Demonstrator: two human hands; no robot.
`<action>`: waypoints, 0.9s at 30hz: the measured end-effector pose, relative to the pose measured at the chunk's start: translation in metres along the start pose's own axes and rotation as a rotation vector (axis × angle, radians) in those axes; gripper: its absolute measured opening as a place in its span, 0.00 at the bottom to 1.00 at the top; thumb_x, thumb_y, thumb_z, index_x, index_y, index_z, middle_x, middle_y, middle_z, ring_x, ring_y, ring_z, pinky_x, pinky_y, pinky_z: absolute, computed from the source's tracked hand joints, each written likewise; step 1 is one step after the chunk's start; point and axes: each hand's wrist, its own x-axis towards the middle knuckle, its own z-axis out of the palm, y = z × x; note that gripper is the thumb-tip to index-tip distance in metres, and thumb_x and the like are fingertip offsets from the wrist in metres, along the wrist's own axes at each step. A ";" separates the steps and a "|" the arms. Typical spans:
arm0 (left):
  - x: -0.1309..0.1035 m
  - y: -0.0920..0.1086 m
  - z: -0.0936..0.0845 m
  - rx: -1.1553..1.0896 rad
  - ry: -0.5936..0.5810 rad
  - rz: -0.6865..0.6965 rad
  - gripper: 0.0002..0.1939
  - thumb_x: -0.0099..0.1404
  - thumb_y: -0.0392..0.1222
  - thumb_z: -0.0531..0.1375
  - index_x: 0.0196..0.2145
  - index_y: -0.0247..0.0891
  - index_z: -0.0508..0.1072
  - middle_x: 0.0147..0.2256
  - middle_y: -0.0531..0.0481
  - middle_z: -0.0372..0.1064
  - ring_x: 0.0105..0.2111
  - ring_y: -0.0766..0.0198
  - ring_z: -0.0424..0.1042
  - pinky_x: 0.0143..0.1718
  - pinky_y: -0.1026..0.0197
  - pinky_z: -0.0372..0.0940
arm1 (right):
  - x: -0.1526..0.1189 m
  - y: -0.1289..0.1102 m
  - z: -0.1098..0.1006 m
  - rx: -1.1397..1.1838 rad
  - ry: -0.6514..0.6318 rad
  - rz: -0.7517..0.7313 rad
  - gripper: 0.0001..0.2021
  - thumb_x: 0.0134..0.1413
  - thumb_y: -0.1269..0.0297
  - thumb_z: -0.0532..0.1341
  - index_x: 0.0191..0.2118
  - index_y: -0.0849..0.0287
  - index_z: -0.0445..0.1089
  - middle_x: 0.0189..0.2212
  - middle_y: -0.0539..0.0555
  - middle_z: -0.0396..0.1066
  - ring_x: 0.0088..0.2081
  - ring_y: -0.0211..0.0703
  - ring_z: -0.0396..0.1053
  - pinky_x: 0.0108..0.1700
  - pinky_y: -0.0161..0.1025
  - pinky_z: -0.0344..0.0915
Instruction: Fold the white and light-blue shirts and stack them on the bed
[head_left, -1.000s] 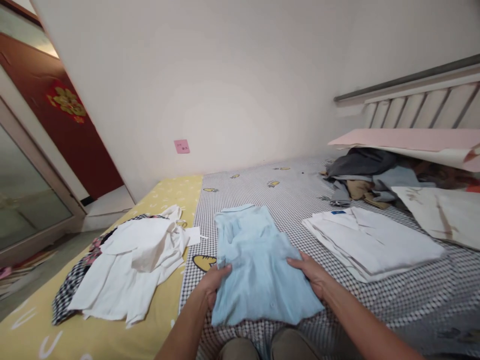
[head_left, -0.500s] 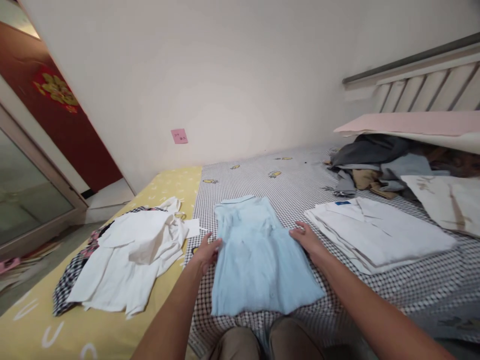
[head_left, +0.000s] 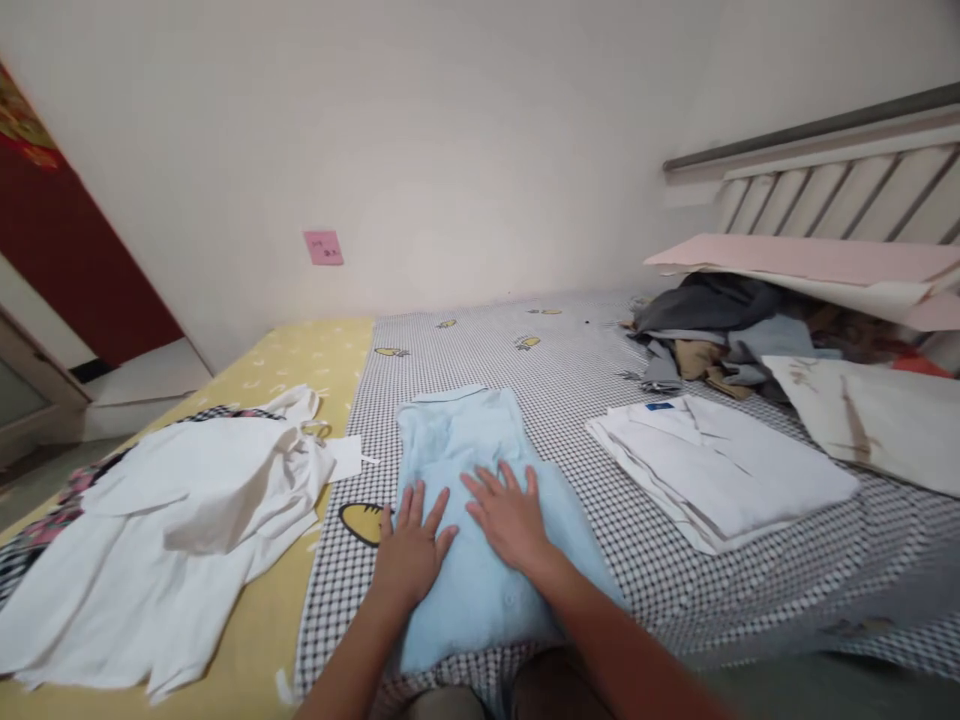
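Note:
A light blue shirt (head_left: pixel 465 620) lies on the bed in front of me, its sides folded in and its collar at the far end. My left hand (head_left: pixel 411 545) rests flat on its left side, fingers spread. Over the shirt's middle, my right hand (head_left: pixel 510 512) also lies flat with fingers apart. Neither hand grips the cloth. To the right sits a stack of folded white shirts (head_left: pixel 750 470). On the left, a white garment (head_left: pixel 142 560) with a white tag (head_left: pixel 346 457) lies loosely over a black-and-white checked piece.
A checked sheet (head_left: pixel 480 350) and a yellow sheet (head_left: pixel 300 370) cover the bed. At the back right are a heap of dark and grey clothes (head_left: pixel 701 310), pink boards (head_left: pixel 810 258) and a cream cloth bag (head_left: pixel 885 420). A pink note (head_left: pixel 323 248) is on the wall.
Both hands have moved inward from the shirt's side edges to lie flat on top of it. The shirt's lower right part looks narrower. The view has shifted to the right.

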 end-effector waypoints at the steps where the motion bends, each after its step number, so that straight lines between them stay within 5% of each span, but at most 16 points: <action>1: -0.001 -0.002 0.006 -0.001 0.012 -0.043 0.29 0.73 0.55 0.49 0.69 0.52 0.52 0.71 0.39 0.43 0.71 0.45 0.44 0.66 0.31 0.46 | 0.000 0.002 0.009 0.005 -0.042 -0.009 0.24 0.69 0.49 0.48 0.68 0.37 0.56 0.70 0.46 0.54 0.71 0.63 0.44 0.67 0.72 0.35; 5: 0.000 0.001 0.011 0.004 -0.016 -0.098 0.29 0.73 0.56 0.48 0.69 0.53 0.51 0.71 0.42 0.41 0.71 0.46 0.43 0.67 0.32 0.43 | 0.005 0.013 0.026 0.100 -0.099 0.015 0.27 0.67 0.45 0.49 0.69 0.36 0.52 0.72 0.45 0.47 0.73 0.61 0.37 0.68 0.71 0.31; 9: 0.004 0.008 0.003 -0.016 -0.051 -0.133 0.30 0.73 0.56 0.46 0.69 0.52 0.49 0.72 0.44 0.40 0.72 0.46 0.41 0.68 0.32 0.40 | 0.018 0.024 0.007 0.427 -0.244 0.018 0.26 0.62 0.47 0.57 0.65 0.41 0.63 0.72 0.48 0.49 0.73 0.63 0.32 0.67 0.72 0.21; 12: 0.008 0.006 -0.010 -0.123 -0.173 -0.163 0.32 0.73 0.58 0.43 0.71 0.49 0.46 0.73 0.43 0.36 0.72 0.42 0.36 0.67 0.29 0.38 | 0.016 0.039 -0.026 0.612 -0.299 -0.001 0.25 0.65 0.47 0.52 0.64 0.45 0.65 0.69 0.51 0.57 0.72 0.58 0.45 0.70 0.67 0.34; 15: 0.001 -0.009 -0.022 -0.211 -0.274 -0.130 0.34 0.72 0.58 0.46 0.71 0.46 0.47 0.73 0.40 0.37 0.72 0.41 0.37 0.68 0.32 0.41 | -0.014 0.062 -0.063 0.741 -0.179 -0.011 0.28 0.69 0.46 0.44 0.69 0.45 0.54 0.70 0.53 0.55 0.67 0.49 0.57 0.67 0.57 0.53; 19: -0.051 -0.048 -0.020 -0.235 -0.163 -0.007 0.31 0.73 0.52 0.50 0.70 0.47 0.50 0.73 0.38 0.35 0.71 0.47 0.43 0.67 0.39 0.48 | -0.096 0.098 -0.087 0.526 0.073 -0.119 0.29 0.63 0.48 0.58 0.68 0.43 0.57 0.70 0.54 0.54 0.70 0.54 0.52 0.69 0.60 0.48; 22: -0.107 -0.077 0.000 -0.188 0.027 0.207 0.34 0.71 0.54 0.54 0.70 0.50 0.49 0.72 0.36 0.40 0.71 0.46 0.46 0.66 0.37 0.51 | -0.157 0.117 -0.070 0.161 0.113 -0.302 0.34 0.61 0.55 0.62 0.70 0.42 0.51 0.71 0.55 0.50 0.71 0.55 0.46 0.70 0.64 0.43; 25: -0.145 -0.089 0.016 -0.062 0.143 0.389 0.50 0.60 0.60 0.65 0.71 0.50 0.43 0.71 0.35 0.44 0.70 0.43 0.46 0.66 0.35 0.50 | -0.182 0.122 -0.039 -0.041 0.158 -0.352 0.36 0.61 0.67 0.58 0.72 0.44 0.46 0.72 0.56 0.49 0.72 0.52 0.42 0.69 0.63 0.45; 27: -0.150 -0.087 0.018 0.025 0.181 0.340 0.53 0.59 0.52 0.69 0.71 0.51 0.41 0.71 0.36 0.43 0.71 0.44 0.46 0.67 0.36 0.48 | -0.175 0.118 -0.025 -0.069 0.193 -0.293 0.37 0.59 0.70 0.57 0.71 0.46 0.48 0.72 0.57 0.49 0.73 0.52 0.41 0.69 0.63 0.45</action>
